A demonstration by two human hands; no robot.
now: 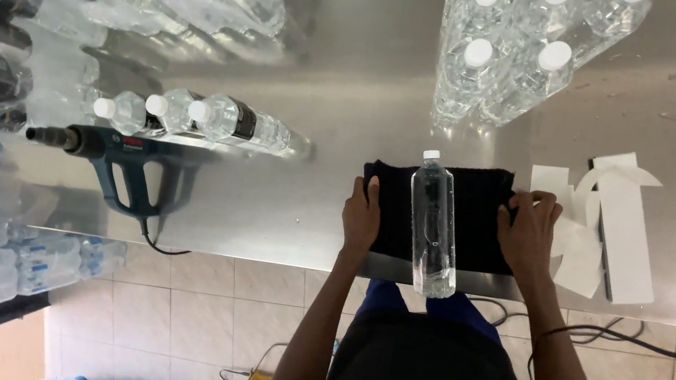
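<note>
View from above of a person standing at a steel table [305, 230], their dark-clothed torso filling the bottom of the frame and hiding the floor beneath them. Both forearms reach up to a black cloth [479, 204] spread near the table's front edge. The left hand [362, 215] lies flat and open on the cloth's left edge, fingers extended; the right hand [528, 231] lies open on its right edge, fingers slightly curled over the fabric. Between the hands, touching neither, a clear plastic bottle [434, 227] with a white cap lies on the cloth lengthwise, cap pointing away, its base overhanging the table's front edge. Just right of the right hand sit white label backing sheets [618, 227], partly overlapping, their exact number hard to tell. At left, a dark teal heat gun [115, 155] rests on the table, its cord dropping over the edge. Beyond it lie three labelled bottles [197, 115] on their sides. Farther back, shrink-wrapped bottle packs [17, 8] crowd the left side, cut off by the frame and blurred by glare. At the far centre, a pack of unlabelled bottles [511, 46] with white caps stands, its top cropped. Cables [646, 341] trail over the tiled floor at lower right.
</note>
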